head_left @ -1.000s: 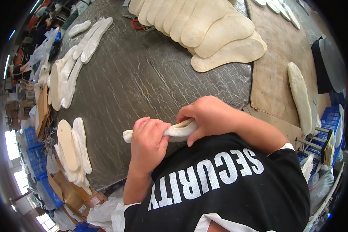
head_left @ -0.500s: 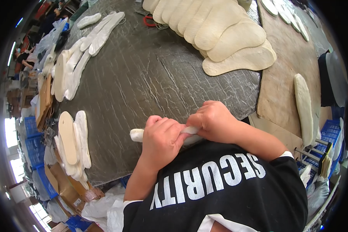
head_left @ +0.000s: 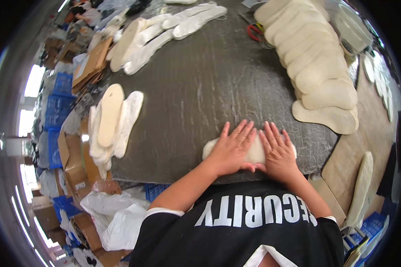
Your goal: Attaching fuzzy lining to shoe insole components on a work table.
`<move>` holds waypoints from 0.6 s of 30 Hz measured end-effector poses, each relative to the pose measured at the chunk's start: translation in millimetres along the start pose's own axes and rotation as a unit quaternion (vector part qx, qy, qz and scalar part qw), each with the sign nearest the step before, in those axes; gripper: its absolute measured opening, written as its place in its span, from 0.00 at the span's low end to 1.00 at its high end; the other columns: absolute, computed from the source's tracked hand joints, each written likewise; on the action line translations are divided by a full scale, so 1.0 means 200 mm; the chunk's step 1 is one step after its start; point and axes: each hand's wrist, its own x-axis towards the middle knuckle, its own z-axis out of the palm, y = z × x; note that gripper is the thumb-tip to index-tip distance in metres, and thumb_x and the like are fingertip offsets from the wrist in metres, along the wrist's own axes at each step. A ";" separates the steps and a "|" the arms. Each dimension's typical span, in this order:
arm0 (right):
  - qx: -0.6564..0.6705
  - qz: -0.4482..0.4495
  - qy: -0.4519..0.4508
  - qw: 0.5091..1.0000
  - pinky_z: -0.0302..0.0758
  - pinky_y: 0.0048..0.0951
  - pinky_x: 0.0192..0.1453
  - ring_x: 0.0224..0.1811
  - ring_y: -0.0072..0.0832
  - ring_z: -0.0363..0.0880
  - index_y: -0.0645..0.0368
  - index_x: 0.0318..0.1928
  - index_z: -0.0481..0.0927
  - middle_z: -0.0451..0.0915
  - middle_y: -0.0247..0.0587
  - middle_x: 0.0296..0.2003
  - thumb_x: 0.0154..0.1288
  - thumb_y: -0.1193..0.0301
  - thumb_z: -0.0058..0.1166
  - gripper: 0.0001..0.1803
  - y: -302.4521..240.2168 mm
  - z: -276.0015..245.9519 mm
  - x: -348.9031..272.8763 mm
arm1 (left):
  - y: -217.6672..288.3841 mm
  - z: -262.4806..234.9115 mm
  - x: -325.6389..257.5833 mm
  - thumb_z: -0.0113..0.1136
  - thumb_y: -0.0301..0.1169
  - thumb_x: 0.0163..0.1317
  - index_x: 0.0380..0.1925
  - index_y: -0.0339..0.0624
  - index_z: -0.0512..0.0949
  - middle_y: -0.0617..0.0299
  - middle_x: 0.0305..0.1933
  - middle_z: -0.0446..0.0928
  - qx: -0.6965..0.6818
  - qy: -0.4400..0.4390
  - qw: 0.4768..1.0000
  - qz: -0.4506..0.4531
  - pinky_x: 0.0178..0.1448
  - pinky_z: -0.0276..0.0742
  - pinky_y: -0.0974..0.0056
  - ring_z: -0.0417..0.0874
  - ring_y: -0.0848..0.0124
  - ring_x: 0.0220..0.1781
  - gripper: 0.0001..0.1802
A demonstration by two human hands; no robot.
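A cream, insole-shaped fleecy piece [head_left: 256, 153] lies flat near the front edge of the dark grey table [head_left: 200, 89]. My left hand [head_left: 233, 149] presses flat on its left half, fingers spread. Beside it, my right hand [head_left: 278, 152] rests flat on its right half, fingers apart too. Only the left end and a strip between my hands show.
A fanned row of tan insoles [head_left: 316, 66] runs along the right. Stacks of white fleecy pieces sit at the left [head_left: 113, 122] and far left [head_left: 151, 38]. Red scissors [head_left: 257, 32] lie at the back. Cardboard, blue crates [head_left: 53, 115] and plastic bags [head_left: 113, 218] crowd the floor.
The piece was held up and squeezed between both hands; now it lies flat on the table with both palms spread on top of it.
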 end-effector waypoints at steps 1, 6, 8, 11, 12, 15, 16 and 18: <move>-0.002 -0.002 -0.002 1.000 0.40 0.49 0.77 0.77 0.40 0.47 0.62 0.68 0.64 0.55 0.49 0.73 0.48 0.40 0.59 0.53 0.00 0.00 0.01 | -0.01 0.01 0.00 0.53 0.71 0.45 0.70 0.32 0.55 0.49 0.77 0.49 -0.001 0.019 1.000 0.017 0.76 0.39 0.39 0.45 0.57 0.80 0.63; 0.288 -0.037 0.193 0.937 0.58 0.47 0.72 0.68 0.53 0.65 0.66 0.62 0.68 0.67 0.59 0.64 0.59 0.64 0.56 0.32 0.15 0.10 -0.10 | -0.01 0.04 -0.06 0.69 0.56 0.44 0.64 0.32 0.63 0.47 0.71 0.59 -0.027 0.082 0.995 0.046 0.73 0.53 0.48 0.57 0.54 0.74 0.52; 0.317 -0.001 0.290 0.903 0.62 0.49 0.68 0.62 0.54 0.69 0.65 0.55 0.72 0.72 0.58 0.60 0.59 0.70 0.52 0.23 0.18 0.08 -0.16 | 0.05 0.03 -0.09 0.73 0.47 0.44 0.59 0.34 0.67 0.49 0.64 0.66 -0.065 0.054 0.996 0.014 0.65 0.62 0.53 0.65 0.56 0.66 0.45; 0.249 -0.012 0.324 0.913 0.64 0.49 0.64 0.57 0.51 0.70 0.64 0.51 0.73 0.74 0.55 0.55 0.56 0.72 0.53 0.20 0.15 -0.02 -0.20 | 0.06 -0.15 -0.23 0.75 0.40 0.39 0.54 0.40 0.70 0.52 0.55 0.71 -0.071 0.035 0.997 -0.023 0.58 0.66 0.54 0.70 0.56 0.58 0.40; 0.254 -0.021 0.329 0.909 0.65 0.48 0.63 0.56 0.50 0.70 0.63 0.51 0.73 0.75 0.54 0.54 0.56 0.72 0.53 0.20 0.13 -0.05 -0.19 | -0.03 -0.19 -0.31 0.76 0.38 0.35 0.53 0.41 0.71 0.53 0.53 0.73 -0.094 0.123 0.988 -0.027 0.58 0.67 0.52 0.71 0.55 0.56 0.40; 0.308 -0.033 0.334 0.890 0.66 0.47 0.61 0.54 0.47 0.72 0.63 0.49 0.74 0.75 0.53 0.52 0.55 0.72 0.55 0.20 0.09 -0.11 -0.16 | -0.25 -0.59 -0.57 0.74 0.32 0.34 0.51 0.43 0.72 0.52 0.53 0.73 0.016 0.187 0.947 -0.259 0.62 0.65 0.51 0.70 0.52 0.57 0.38; 0.338 -0.029 0.333 0.880 0.67 0.46 0.60 0.53 0.45 0.73 0.64 0.49 0.75 0.75 0.52 0.51 0.56 0.72 0.55 0.19 0.08 -0.13 -0.15 | -0.45 -0.63 -0.68 0.76 0.32 0.37 0.54 0.41 0.70 0.51 0.56 0.71 0.023 0.209 0.930 -0.303 0.66 0.62 0.50 0.67 0.51 0.61 0.39; 0.465 -0.041 0.307 0.830 0.68 0.45 0.59 0.49 0.42 0.74 0.64 0.48 0.75 0.76 0.50 0.48 0.58 0.70 0.54 0.18 0.05 -0.19 -0.14 | -0.57 -0.81 -0.85 0.76 0.32 0.40 0.56 0.39 0.69 0.49 0.60 0.71 0.229 0.265 0.877 -0.328 0.67 0.61 0.48 0.67 0.49 0.63 0.40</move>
